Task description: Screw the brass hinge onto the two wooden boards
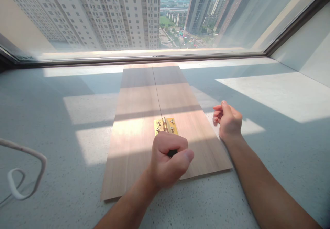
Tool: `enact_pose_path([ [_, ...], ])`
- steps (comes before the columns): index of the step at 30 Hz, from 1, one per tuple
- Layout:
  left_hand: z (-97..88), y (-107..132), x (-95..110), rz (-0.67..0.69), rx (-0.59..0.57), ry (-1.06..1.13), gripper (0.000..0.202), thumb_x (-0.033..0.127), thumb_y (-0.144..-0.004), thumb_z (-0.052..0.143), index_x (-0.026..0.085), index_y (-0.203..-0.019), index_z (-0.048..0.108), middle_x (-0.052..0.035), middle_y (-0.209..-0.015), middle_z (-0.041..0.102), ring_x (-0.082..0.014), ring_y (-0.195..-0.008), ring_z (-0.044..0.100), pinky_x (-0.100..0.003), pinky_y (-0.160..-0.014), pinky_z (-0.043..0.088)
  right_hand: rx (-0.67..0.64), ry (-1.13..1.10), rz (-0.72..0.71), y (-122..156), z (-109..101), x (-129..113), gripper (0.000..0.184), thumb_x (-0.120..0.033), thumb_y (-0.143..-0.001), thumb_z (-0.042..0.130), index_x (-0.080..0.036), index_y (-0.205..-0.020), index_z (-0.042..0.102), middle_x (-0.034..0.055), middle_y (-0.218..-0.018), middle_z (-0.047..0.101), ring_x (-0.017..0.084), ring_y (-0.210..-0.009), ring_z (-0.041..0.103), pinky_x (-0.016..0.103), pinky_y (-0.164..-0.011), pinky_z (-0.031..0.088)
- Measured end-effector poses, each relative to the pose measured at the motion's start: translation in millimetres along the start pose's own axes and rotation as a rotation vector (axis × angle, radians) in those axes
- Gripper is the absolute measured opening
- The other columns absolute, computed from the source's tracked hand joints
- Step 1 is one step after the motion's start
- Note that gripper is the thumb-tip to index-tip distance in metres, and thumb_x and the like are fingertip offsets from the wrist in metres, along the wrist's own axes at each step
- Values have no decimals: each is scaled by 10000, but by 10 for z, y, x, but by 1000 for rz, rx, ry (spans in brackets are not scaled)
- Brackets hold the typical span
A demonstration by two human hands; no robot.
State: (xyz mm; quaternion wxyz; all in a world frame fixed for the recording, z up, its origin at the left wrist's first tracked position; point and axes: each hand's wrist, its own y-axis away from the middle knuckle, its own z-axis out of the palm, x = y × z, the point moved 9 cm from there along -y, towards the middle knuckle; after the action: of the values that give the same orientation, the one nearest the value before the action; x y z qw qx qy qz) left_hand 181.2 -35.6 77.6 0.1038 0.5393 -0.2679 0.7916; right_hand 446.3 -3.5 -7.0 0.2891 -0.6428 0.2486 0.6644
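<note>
Two pale wooden boards, the left board [132, 119] and the right board [189, 127], lie flat side by side with a thin seam between them. A brass hinge [171, 122] spans that seam, with several screws showing in its leaves. My left hand [171, 158] is a closed fist just in front of the hinge, covering its near part. A dark patch shows inside the fist, but what it grips is hidden. Beside the right board's edge, my right hand [228, 119] rests with curled fingers and the thumb against them; anything inside cannot be seen.
The boards lie on a speckled pale sill [64, 177] crossed by sunlight and shadow. A white cable [38, 157] loops at the left. Behind the boards runs a dark window frame [103, 62], and a white wall [306, 43] stands at the right.
</note>
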Motion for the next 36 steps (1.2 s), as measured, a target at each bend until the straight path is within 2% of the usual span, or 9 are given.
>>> enact_pose_path([
  [4,69,-79,-3,-77,-98,-53,417,235,-712,506,195,-468,170,47,-469,136,-77,-453,123,-296,-457,96,7,-2,-6,4,-2,-10,365,-483,-809,637,-150,-658,640,-24,-480,505,67,-356,401,184,-283,285],
  [7,66,-156,25,-117,-121,-29,397,266,-690,502,202,-442,198,29,-451,200,-92,-454,185,-298,-453,142,10,-9,-10,-3,-7,-14,369,-488,-810,636,-151,-659,636,-24,-476,504,70,-355,404,187,-283,287],
  [12,41,-194,59,-92,-75,13,524,410,-833,529,198,-428,272,-2,-489,305,-122,-499,280,-301,-465,212,4,-17,-15,-10,-12,-11,380,-495,-818,627,-149,-661,633,-21,-476,505,73,-350,405,191,-281,285],
  [15,-21,-162,27,-52,66,-52,573,519,-886,552,188,-458,363,26,-463,335,-96,-464,293,-273,-452,227,1,-15,-24,-13,-14,-13,383,-507,-810,638,-153,-666,631,-25,-480,505,71,-348,405,187,-279,282],
  [18,-134,-45,80,59,310,-133,502,480,-882,621,171,-506,495,22,-466,461,-89,-455,403,-255,-468,311,-6,-13,-35,-21,-9,-14,378,-517,-799,654,-160,-679,633,-32,-484,504,69,-346,403,183,-277,283],
  [22,-95,144,126,176,440,-187,493,343,-958,534,168,-515,407,33,-490,399,-84,-483,391,-250,-486,304,-8,-6,-51,-27,-4,-9,364,-500,-805,654,-162,-673,636,-33,-478,500,69,-345,400,181,-279,283],
  [27,71,139,184,337,321,-184,418,268,-867,590,171,-540,346,53,-491,294,-66,-456,274,-244,-446,199,-14,11,-60,-28,5,7,349,-489,-810,650,-169,-674,632,-37,-481,498,70,-345,397,183,-280,288],
  [31,53,-31,146,235,227,-128,437,189,-798,579,172,-498,261,61,-472,198,-55,-441,192,-243,-426,148,-12,23,-63,-28,12,9,337,-476,-811,649,-168,-675,631,-38,-481,500,69,-338,388,186,-280,286],
  [36,102,-150,71,-17,-73,-1,439,214,-776,508,188,-475,190,54,-466,153,-60,-442,140,-262,-425,107,-3,24,-67,-21,16,-6,333,-461,-816,645,-164,-666,634,-39,-478,491,66,-340,384,184,-282,284],
])
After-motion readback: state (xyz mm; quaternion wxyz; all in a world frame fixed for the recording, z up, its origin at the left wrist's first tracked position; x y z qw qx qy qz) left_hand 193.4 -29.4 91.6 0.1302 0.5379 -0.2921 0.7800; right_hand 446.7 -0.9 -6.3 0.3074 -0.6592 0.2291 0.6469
